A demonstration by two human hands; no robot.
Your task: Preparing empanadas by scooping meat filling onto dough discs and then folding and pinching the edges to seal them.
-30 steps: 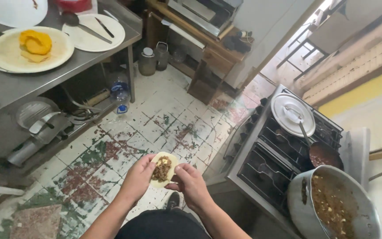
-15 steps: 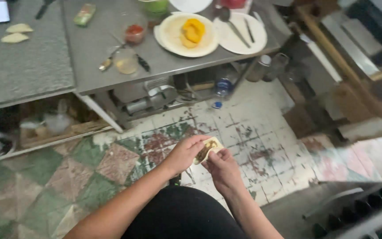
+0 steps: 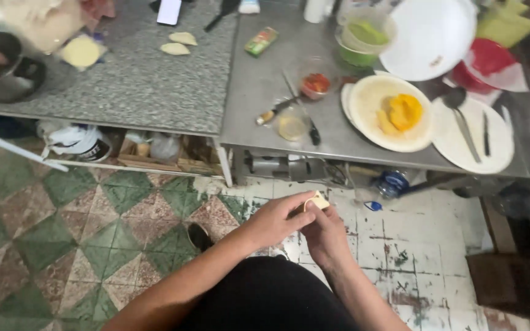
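Head view, looking down over the person's own forearms. Both hands meet in front of the body, above the tiled floor [image 3: 93, 245]. The left hand [image 3: 275, 219] and right hand [image 3: 325, 233] are closed together on a small pale piece of folded dough [image 3: 318, 201], which shows only as a corner between the fingertips; whether it carries filling cannot be made out from this angle. The dough is held below the edge of the grey metal worktop [image 3: 265, 92], clear of it. On that worktop: a cream plate [image 3: 369, 101] bearing orange-yellow food [image 3: 403, 112], a white plate [image 3: 498, 144] with a spoon [image 3: 461, 119], a small red-filled cup [image 3: 315, 85], a green tub [image 3: 363, 37]. Two folded dough pieces [image 3: 178, 43] lie on the adjoining speckled worktop [image 3: 124, 86].
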